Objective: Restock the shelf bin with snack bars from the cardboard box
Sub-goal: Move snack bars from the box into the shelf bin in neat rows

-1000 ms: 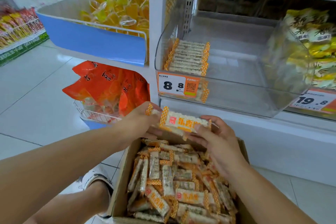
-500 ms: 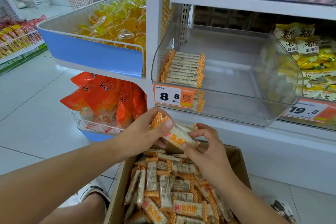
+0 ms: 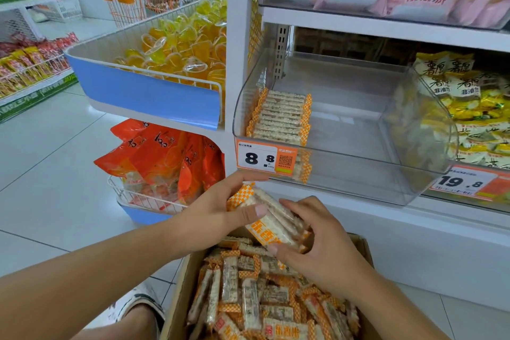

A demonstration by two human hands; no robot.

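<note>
— Shelving (image 3: 386, 26) in white filled the right side, did it not?

— It did, and the clear shelf bin (image 3: 358, 157) sat on it, tilted toward the aisle, with an 8.8 price tag (image 3: 266, 159) on its front lip.

— What lay in the bin?

— One neat row of snack bars (image 3: 280, 117) stood against its left wall; the remainder of its floor showed bare plastic.

— And below?

— The cardboard box (image 3: 176, 301) stood open on the floor (image 3: 47, 174), heaped with loose bars (image 3: 254, 301) in orange-checked wrappers.

— Where were the hands?

— Both were above the box's far edge, just under the bin. The left hand (image 3: 215, 211) gripped one end of a small stack of bars (image 3: 271, 222), thumb across the top. The right hand (image 3: 320, 240) cupped the other end, fingers curled round it.

— Anything to the left?

— A blue-fronted wire basket (image 3: 146, 91) of yellow jelly cups, and orange packets (image 3: 162, 157) beneath it.
</note>
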